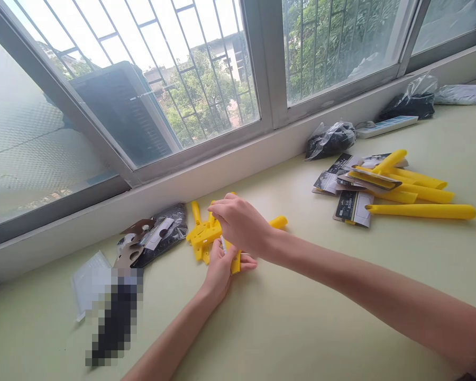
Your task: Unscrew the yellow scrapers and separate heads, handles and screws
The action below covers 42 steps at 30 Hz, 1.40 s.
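Observation:
My left hand [219, 272] is closed around a yellow plastic piece [236, 263], with its fingers showing on the far side. A small white part [222, 244] shows beside my left thumb. Just above, my right hand [241, 225] is bent over with its fingers drawn together. Whatever lies in its fingers is hidden or too small to name. Behind both hands lies a small heap of yellow plastic tools [206, 235] with flat, holed heads and round handles. One yellow handle end [278, 222] sticks out to the right from behind my right wrist.
Yellow-handled tools [420, 211] with black-and-white cards [353, 208] lie piled at right. Bags of black items [331, 140] and a pale tray [387, 127] line the window side. At left are a dark bag [174, 227], brown cards [129, 256] and a clear packet [91, 280].

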Each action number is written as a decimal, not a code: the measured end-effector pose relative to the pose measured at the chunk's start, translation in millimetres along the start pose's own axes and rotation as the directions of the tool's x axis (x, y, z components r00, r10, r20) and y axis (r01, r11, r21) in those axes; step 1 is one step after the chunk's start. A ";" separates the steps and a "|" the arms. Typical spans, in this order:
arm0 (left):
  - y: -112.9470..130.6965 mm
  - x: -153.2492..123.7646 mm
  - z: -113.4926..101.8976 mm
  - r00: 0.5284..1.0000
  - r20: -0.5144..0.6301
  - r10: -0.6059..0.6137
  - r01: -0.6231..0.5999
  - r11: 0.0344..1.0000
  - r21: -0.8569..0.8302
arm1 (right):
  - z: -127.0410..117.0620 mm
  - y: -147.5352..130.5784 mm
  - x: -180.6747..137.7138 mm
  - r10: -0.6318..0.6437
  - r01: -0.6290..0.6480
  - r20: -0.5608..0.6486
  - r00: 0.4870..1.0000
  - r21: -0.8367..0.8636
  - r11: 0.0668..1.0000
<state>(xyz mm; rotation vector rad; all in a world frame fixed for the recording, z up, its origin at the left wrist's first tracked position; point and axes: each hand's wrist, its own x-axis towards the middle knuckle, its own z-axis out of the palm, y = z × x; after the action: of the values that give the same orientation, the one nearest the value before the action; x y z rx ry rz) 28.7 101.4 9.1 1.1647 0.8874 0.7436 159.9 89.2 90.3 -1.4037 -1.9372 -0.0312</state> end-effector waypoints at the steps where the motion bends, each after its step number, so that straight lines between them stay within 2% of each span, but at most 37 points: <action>1: -0.1 0.3 -0.2 1.000 0.004 -0.002 0.002 1.000 0.001 | -1.6 -1.0 0.0 0.010 -0.010 0.015 1.000 0.003 1.000; 8: -4.3 3.4 -3.9 0.998 0.019 0.058 -0.058 0.998 -0.005 | -3.0 -11.4 -3.3 0.043 -0.058 0.108 0.993 0.141 0.988; 13: -9.4 5.8 -6.6 0.997 0.007 0.082 -0.082 0.996 -0.043 | 7.2 -10.5 -3.4 -0.047 0.048 0.011 0.999 -0.132 0.990; 15: -9.3 6.2 -6.0 0.998 0.003 0.060 -0.060 0.997 -0.045 | 8.4 -7.8 -3.4 -0.047 0.049 0.016 0.999 -0.172 0.984; 19: -5.4 4.7 -3.2 1.000 -0.002 -0.002 0.002 1.000 -0.025 | 3.0 -5.2 -3.6 0.013 0.001 0.144 0.989 -0.101 0.995; 22: -3.1 2.9 -2.0 1.000 -0.001 0.010 -0.010 1.000 -0.008 | -1.3 -6.8 -4.1 0.042 -0.036 0.149 0.988 -0.044 0.998; 27: -1.9 1.5 -1.3 1.000 0.007 0.008 -0.007 1.000 -0.021 | -2.6 -6.0 -4.1 0.171 -0.155 0.072 0.983 -0.184 0.971; 30: -0.6 0.4 -0.5 1.000 0.014 0.015 -0.015 1.000 -0.024 | -7.4 -3.3 -2.3 0.258 -0.223 0.103 0.961 -0.273 0.936; 37: 0.1 -0.4 -1.0 1.000 0.028 0.004 -0.004 1.000 0.000 | -25.9 -13.3 -2.5 0.335 -0.287 0.250 0.909 -0.208 0.935; 42: -0.8 1.1 -0.5 1.000 0.009 0.028 -0.028 1.000 0.000 | -22.9 -14.1 -4.1 0.343 -0.283 0.198 0.918 -0.278 0.918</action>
<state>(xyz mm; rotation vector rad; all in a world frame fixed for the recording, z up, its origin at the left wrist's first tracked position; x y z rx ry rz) 28.9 102.3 8.0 1.1814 0.8648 0.7607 161.1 70.6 110.1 -1.9544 -1.9230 0.0596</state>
